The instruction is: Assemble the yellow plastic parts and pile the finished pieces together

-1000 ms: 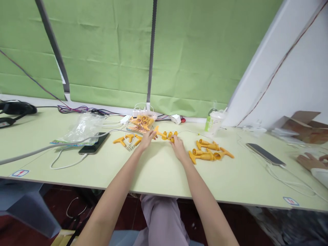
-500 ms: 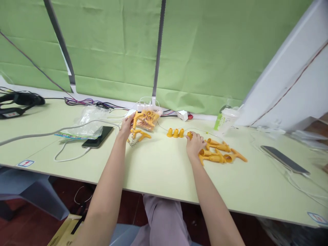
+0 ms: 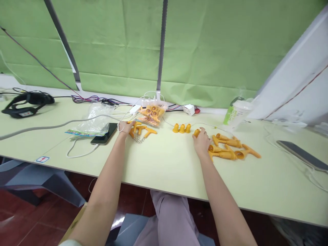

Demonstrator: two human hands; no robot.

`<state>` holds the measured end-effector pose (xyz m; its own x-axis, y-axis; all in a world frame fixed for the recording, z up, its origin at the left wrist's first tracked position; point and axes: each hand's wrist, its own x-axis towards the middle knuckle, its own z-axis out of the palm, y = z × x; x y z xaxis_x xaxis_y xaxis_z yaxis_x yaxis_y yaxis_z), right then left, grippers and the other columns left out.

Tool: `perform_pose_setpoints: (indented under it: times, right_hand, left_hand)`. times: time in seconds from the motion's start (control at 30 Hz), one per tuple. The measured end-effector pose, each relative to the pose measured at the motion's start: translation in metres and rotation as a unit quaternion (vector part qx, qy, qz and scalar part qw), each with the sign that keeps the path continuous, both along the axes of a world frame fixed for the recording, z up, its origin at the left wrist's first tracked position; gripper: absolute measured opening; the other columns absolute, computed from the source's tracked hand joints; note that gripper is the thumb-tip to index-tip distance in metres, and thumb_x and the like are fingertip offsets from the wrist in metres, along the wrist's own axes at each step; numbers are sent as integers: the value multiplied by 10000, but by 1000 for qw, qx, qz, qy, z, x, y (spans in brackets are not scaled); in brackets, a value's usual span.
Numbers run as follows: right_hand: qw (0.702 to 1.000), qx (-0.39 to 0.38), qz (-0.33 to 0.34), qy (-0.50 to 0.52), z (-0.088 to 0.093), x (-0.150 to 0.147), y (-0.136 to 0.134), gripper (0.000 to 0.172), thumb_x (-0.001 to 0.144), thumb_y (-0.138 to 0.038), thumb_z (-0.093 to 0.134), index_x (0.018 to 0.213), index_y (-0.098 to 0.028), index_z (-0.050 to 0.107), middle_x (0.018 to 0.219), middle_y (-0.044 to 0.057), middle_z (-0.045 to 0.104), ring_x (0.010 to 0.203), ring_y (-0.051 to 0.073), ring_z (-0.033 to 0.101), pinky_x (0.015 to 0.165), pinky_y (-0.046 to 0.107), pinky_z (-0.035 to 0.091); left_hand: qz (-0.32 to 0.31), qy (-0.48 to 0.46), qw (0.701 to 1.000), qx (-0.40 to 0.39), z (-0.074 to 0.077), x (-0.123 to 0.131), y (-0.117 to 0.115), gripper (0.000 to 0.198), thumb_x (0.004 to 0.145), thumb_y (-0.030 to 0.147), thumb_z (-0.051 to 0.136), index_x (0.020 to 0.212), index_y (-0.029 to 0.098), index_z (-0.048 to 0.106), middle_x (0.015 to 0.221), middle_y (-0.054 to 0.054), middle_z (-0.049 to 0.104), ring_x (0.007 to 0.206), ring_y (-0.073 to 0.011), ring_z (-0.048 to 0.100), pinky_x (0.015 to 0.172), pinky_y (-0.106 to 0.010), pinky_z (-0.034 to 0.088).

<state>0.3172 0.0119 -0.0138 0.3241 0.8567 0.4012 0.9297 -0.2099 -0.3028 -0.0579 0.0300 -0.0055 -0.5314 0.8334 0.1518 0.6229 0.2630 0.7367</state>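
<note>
Now your right hand (image 3: 202, 142) pinches a yellow cap (image 3: 196, 132) just right of the three-cap row (image 3: 181, 128) (so it lines up); your left hand (image 3: 125, 127) touches the T-pieces (image 3: 140, 130) farther left, grip unclear.

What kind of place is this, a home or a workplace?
Probably a workplace, an assembly bench: many orange plastic parts lie grouped on a long table, with green partition screens behind.
</note>
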Motion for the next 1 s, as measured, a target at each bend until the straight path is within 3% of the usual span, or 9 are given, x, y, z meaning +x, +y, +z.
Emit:
perform_pose_setpoints:
  times: [0.13,0.27,0.53,0.63,0.83,1.0]
  right_hand:
    - [999,-3,8,-38,-2,1,0,472,862,-247,524,1304,-158,385,1184,163,592,1076,292,567,880,399,342]
    - [999,-5,19,-47,-4,-1,0,462,862,-249,522,1292,-135,397,1154,173,601,1093,304,545,893,420,350]
    - [997,-12,36,71,-5,0,7,536,829,-226,539,1327,-140,360,1182,157,577,1121,273,524,889,348,400]
    - [989,13,53,134,-9,2,12,538,804,-190,546,1311,-154,369,1173,136,556,1075,246,551,901,322,404]
    - [978,34,76,189,-14,9,23,497,778,-119,499,1264,-112,394,1133,145,541,1021,220,553,883,276,393]
    - [975,31,52,212,-14,16,33,319,793,-103,471,1109,-84,510,1048,149,559,896,180,552,835,261,383]
  left_hand:
    - [44,73,993,-79,4,1,-3,519,701,584,537,939,162,725,1000,-155,679,1089,-361,531,824,-433,420]
    - [64,91,985,-130,6,2,-6,535,745,584,491,1015,172,699,1235,-188,584,1210,-393,435,901,-502,374]
    - [64,100,983,-143,5,4,-9,444,744,519,532,996,184,677,1275,-194,546,1234,-412,388,931,-546,334]
    - [65,101,986,-112,2,3,-5,404,772,495,507,996,195,659,1243,-183,562,1214,-396,411,941,-551,334]
    - [26,82,996,34,-5,9,3,277,785,384,508,891,169,647,1032,-150,610,1089,-329,500,977,-484,354]
    - [-38,62,989,131,-8,20,6,212,801,328,492,875,182,627,1029,-105,577,1087,-273,497,1002,-417,353]
